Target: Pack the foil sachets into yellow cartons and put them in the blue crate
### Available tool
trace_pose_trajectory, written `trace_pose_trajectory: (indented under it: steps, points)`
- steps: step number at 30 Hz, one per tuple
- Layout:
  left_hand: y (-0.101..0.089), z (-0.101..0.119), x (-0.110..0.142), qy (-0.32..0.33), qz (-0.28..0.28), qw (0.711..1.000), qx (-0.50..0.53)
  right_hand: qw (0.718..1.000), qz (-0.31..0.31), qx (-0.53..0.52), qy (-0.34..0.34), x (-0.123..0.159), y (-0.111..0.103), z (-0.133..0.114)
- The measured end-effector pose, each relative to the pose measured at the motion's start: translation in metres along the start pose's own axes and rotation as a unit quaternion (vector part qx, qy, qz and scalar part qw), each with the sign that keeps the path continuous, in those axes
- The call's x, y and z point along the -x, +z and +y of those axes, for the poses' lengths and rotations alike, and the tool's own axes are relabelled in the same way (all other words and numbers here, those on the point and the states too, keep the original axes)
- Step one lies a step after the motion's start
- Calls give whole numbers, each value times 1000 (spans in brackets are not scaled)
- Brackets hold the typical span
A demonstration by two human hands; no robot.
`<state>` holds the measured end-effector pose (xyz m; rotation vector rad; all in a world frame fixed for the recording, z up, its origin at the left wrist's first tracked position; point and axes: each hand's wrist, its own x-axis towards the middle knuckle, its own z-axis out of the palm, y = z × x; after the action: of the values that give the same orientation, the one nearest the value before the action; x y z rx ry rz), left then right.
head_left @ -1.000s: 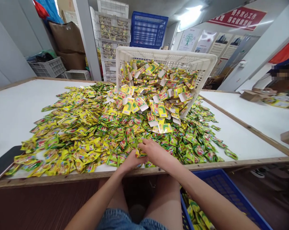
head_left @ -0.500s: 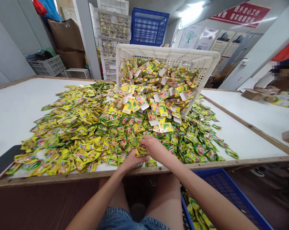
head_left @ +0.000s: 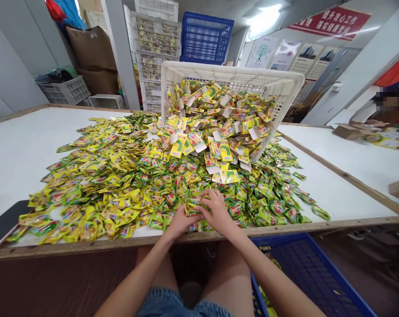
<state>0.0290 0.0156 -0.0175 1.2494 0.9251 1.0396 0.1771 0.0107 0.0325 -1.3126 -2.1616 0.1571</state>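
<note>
Near the table's front edge, my left hand (head_left: 181, 223) is closed around a small yellow carton (head_left: 190, 208), much of it hidden by the fingers. My right hand (head_left: 216, 212) is bent over the carton's right end, its fingertips pinching there. Beneath and around both hands spreads a heap of green and yellow sachets (head_left: 113, 163). Just beyond them a white plastic basket (head_left: 232, 67) lies tipped towards me. Open-ended yellow cartons (head_left: 219, 149) fill it and spill from its mouth onto the sachets.
A dark phone (head_left: 8, 222) rests at the left front edge. Below the table on the right is a blue crate (head_left: 318, 268) with some yellow packets. Stacked white crates (head_left: 156, 35) and a blue crate stand behind. Another person is partly visible at far right, beside cardboard boxes (head_left: 349, 130).
My right hand has shifted slightly right and down, its fingers now more spread over the carton. My left hand has moved slightly left. The right forearm has swung inward, uncovering more of the blue crate.
</note>
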Motion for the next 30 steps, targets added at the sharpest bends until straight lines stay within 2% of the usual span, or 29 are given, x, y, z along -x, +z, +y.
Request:
trace_pose_trajectory:
  steps: [2,8,11,14,17,19,21,22,23,24,28,30]
  points:
    - [0,1,0,-14,7,1000,-1,1000,-20,1,9,-2,0,-1]
    - [1,-3,-3,-7,14,1000,13,999,-14,-32,33,-11,-4,-9]
    - [0,-6,-5,-7,34,999,5,998,-51,-28,18,-10,2,-13]
    - [-1,-7,-4,0,21,1000,3,994,-102,-27,16,-6,9,-11]
    - [-3,-5,3,40,42,998,-1,990,-79,-96,64,4,18,-2]
    - [-4,-3,9,56,60,997,-7,965,-36,-239,105,13,24,6]
    - [-5,-1,14,61,54,997,-13,911,10,-387,141,23,30,11]
    - [-6,-1,15,62,40,997,-18,890,29,-429,153,27,33,12]
    - [-7,-1,15,63,27,997,-25,881,43,-443,160,31,34,13]
    - [-9,-1,14,63,16,997,-34,886,48,-432,160,33,36,12]
    - [-18,0,9,56,-1,994,-92,946,33,-306,104,31,35,7]
    - [-20,3,8,80,3,989,-121,959,39,-272,73,26,34,5]
